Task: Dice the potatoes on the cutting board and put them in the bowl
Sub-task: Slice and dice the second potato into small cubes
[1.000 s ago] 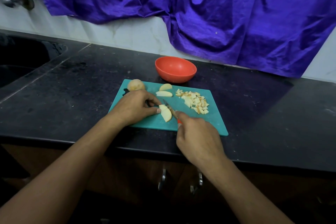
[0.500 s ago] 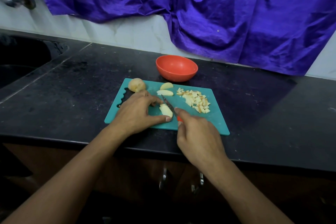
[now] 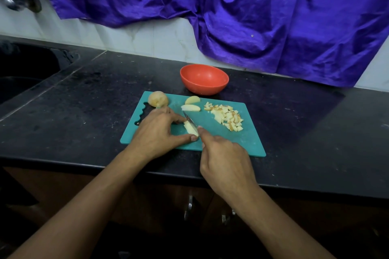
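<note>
Mid-dice: left hand (image 3: 156,130) pins potato wedge (image 3: 191,128), right hand (image 3: 226,162) clamps knife (image 3: 190,120); next = crosscuts, fingertips clear, bowl (image 3: 204,79) empty.

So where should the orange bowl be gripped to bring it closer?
Pinch the orange bowl at its near rim from above: it sits upright and open behind the cutting board, and its rounded sides give fingers little purchase lower down.
</note>
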`<state>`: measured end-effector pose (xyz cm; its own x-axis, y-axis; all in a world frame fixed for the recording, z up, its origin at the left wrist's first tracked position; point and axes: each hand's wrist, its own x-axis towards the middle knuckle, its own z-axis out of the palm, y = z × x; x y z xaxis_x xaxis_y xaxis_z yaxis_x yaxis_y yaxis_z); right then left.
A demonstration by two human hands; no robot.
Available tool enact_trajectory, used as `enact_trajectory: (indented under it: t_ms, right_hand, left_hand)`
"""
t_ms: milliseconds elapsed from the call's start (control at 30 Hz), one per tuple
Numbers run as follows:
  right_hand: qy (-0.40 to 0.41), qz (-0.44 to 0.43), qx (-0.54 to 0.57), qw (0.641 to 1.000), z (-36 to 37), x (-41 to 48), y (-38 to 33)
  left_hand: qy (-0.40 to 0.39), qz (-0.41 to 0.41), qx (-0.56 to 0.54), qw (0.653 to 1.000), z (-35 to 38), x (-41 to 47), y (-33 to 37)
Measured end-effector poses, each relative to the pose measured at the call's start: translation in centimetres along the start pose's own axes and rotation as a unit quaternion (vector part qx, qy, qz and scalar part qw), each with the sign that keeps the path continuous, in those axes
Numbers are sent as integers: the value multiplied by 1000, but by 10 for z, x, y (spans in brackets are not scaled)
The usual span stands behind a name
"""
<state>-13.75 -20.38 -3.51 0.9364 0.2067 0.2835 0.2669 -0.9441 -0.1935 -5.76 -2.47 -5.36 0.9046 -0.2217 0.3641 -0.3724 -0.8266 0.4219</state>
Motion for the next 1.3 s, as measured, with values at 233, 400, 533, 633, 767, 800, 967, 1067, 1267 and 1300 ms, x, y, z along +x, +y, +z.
enact_trajectory:
  t_ms: [233, 400, 533, 633, 767, 800, 967, 1067, 1267, 1300]
  right_hand:
    - [-13, -11, -6, 1000, 0, 2, 1]
    - [-25, -21, -27, 999, -2, 4, 2]
    - [-29, -25, -41, 998, -4, 5, 5]
    - [-43, -31, -46, 998, -5, 6, 7]
    - [-49, -41, -45, 997, -8, 3, 12]
    - [-45, -41, -45, 997, -8, 1, 14]
    - [-26, -4, 1, 1000, -9, -4, 20]
    - [-2, 59, 58, 997, -6, -3, 20]
    - [-3, 121, 183, 976, -8, 1, 33]
    - [-2, 118, 194, 974, -8, 1, 35]
  left_hand:
    - [5, -3, 7, 1000, 0, 0, 2]
    - [6, -4, 12, 1000, 1, -1, 2]
    - [7, -6, 20, 1000, 1, -1, 3]
    - [7, -7, 25, 1000, 1, -2, 5]
    - [15, -6, 34, 999, 1, -2, 6]
    - [15, -7, 35, 999, 2, -2, 6]
    - [17, -9, 30, 999, 3, -3, 6]
    - [14, -6, 29, 999, 3, -3, 5]
    - [16, -4, 24, 1000, 3, -4, 5]
    - [15, -6, 22, 1000, 3, -4, 4]
